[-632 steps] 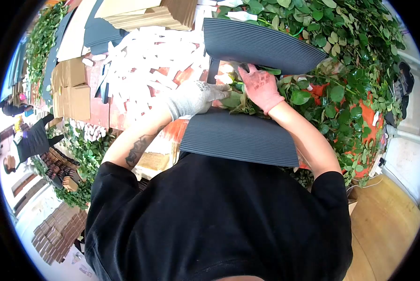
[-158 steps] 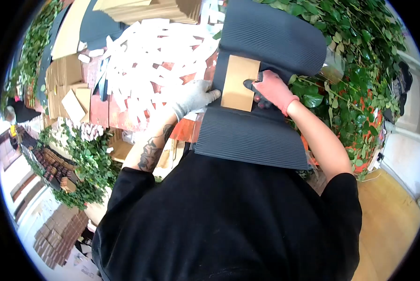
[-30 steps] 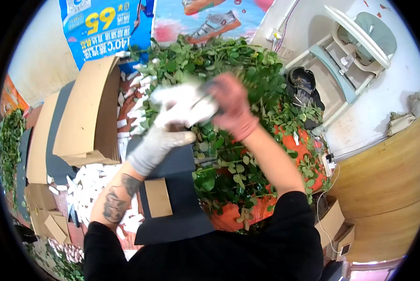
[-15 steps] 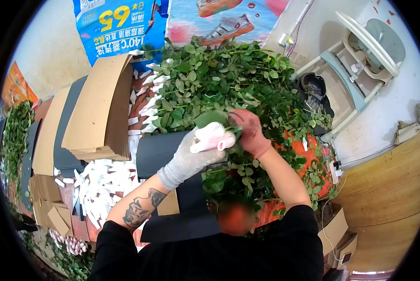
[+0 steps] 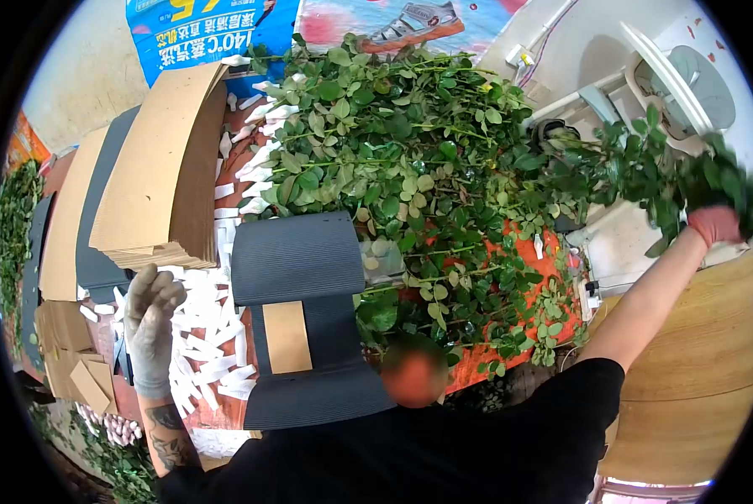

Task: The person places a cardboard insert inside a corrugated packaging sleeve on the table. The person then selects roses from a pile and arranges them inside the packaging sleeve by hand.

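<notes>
From my feed, the nearest thing is the black shirt (image 5: 427, 449), which cuts off the bottom edge of the dark ribbed sheet (image 5: 297, 256). Beside that sheet a round blurred patch (image 5: 414, 374) masks whatever lies under it. On the sheet's middle panel lies a small cardboard piece (image 5: 286, 338). The left hand (image 5: 152, 315), in a grey glove, hangs over the edge of the white strips (image 5: 213, 353); I read its grip as loose and bare, fingers half curled. The right hand (image 5: 717, 225), in a pink glove, reaches far out to my right; its grip is closed around a bunch of leafy stems (image 5: 637, 172), though leaves cover most of the fingers. That bunch is held off the counter (image 5: 477, 371), its outer end smeared and running into the dark rim of my view. Beyond, a thick leafy pile (image 5: 393, 151) lies beside a cardboard stack (image 5: 162, 160). Farthest back, the posters (image 5: 410, 25) are cropped at the top, and the bunch partly hides a high chair (image 5: 687, 84).
</notes>
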